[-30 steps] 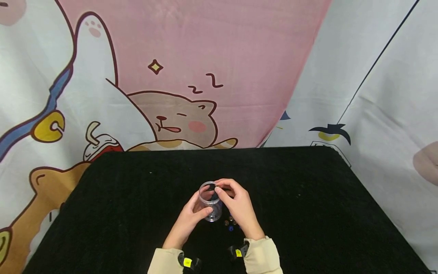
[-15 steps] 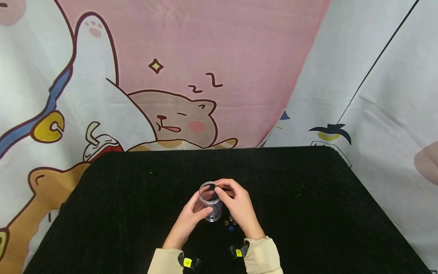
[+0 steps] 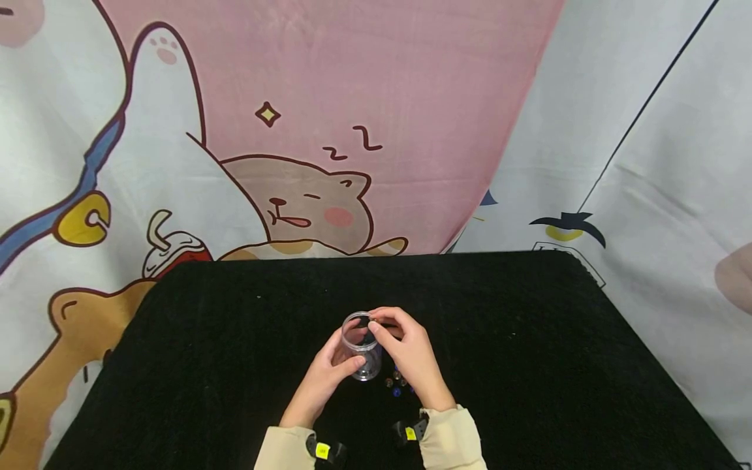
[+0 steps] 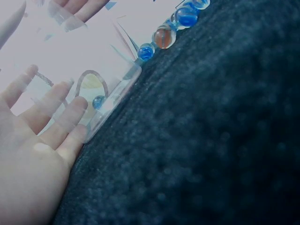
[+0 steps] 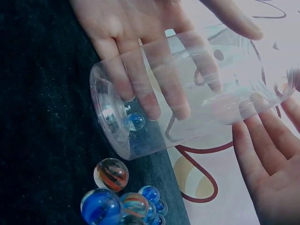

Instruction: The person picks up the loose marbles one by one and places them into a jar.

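A clear plastic jar (image 3: 369, 367) stands on the black cloth. My left hand (image 3: 322, 378) holds it round the side, the thumb in front and the fingers spread behind. Inside, on the bottom, lies a blue marble (image 5: 136, 122). My right hand (image 3: 416, 352) is at the jar's rim, thumb and forefinger pinching a small brownish marble (image 5: 282, 87), largely hidden by the fingers. Beside the jar's base, below my right hand, lie several loose marbles, among them a large blue marble (image 5: 101, 206) and an orange-streaked marble (image 5: 111, 175).
The black cloth (image 3: 223, 352) covers the table. Behind it hangs a pink and white curtain (image 3: 446, 98) with cartoon animals. A strap with a small black device (image 3: 326, 450) sits on each wrist, over beige sleeves.
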A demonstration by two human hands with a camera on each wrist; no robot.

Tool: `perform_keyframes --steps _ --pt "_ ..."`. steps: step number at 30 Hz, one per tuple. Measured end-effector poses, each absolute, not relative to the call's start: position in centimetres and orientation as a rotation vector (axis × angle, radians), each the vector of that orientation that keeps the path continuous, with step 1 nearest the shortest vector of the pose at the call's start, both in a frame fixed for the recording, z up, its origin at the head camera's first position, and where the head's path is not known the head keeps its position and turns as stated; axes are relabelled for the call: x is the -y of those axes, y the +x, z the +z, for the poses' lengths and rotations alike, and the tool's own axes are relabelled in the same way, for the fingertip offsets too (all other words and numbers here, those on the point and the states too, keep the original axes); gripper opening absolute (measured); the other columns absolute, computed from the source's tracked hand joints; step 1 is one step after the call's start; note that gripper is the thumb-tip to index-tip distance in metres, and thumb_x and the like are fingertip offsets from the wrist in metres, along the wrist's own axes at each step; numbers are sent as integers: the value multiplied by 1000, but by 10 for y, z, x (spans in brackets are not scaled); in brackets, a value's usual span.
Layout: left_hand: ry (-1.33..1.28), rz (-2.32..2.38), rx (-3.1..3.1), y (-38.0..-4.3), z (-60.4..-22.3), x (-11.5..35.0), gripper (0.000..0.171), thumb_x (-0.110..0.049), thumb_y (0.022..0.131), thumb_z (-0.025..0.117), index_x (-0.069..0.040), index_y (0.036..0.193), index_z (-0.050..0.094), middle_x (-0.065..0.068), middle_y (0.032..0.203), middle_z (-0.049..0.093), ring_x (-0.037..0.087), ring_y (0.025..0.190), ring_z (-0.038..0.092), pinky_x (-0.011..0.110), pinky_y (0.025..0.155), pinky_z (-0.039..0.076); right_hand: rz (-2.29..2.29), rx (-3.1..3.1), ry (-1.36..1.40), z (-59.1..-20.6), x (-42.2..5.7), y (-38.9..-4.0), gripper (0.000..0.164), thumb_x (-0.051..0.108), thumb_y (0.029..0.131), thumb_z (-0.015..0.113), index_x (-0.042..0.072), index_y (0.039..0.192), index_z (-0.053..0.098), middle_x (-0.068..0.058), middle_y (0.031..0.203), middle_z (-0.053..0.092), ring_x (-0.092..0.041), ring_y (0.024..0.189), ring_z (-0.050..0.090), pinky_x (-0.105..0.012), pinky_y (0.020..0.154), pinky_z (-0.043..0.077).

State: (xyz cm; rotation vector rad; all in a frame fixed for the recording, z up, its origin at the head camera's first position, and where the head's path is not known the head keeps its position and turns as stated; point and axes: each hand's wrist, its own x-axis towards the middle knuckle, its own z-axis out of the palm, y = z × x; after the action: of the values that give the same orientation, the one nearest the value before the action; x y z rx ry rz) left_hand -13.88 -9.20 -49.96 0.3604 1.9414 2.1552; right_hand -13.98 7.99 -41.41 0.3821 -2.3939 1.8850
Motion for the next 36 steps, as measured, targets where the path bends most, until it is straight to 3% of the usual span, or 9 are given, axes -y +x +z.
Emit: perform_keyframes --steps 13,28,33,36 --pt "388 2155 -1936 -140 -502 92 56 -15 87 56 -21 137 32 11 136 39 27 126 34 48 99 29 1891 2405 388 -416 -81 -139 22 23 87 57 10 105 60 -2 106 59 -14 98 54 -40 87 44" --pt "370 2153 -1954 -139 -498 92 54 -16 87 56 -24 136 34 9 135 40 24 126 34 50 100 27 1919 2438 313 -415 -84 -141 28 25 87 57 11 111 56 1 107 58 -12 97 55 -37 85 44" --pt "359 2157 -1952 -139 -498 92 53 -16 87 56 -26 135 35 6 134 42 23 125 35 52 99 27 1908 2437 264 -437 -90 -151 30 37 87 53 17 108 59 5 102 60 -12 91 57 -32 80 47" --pt "357 2157 -1956 -139 -499 91 54 -19 87 57 -27 135 35 5 134 42 22 125 36 53 99 26 1904 2393 280 -449 -94 -157 29 38 88 51 16 105 60 4 96 61 -13 86 59 -36 77 49"
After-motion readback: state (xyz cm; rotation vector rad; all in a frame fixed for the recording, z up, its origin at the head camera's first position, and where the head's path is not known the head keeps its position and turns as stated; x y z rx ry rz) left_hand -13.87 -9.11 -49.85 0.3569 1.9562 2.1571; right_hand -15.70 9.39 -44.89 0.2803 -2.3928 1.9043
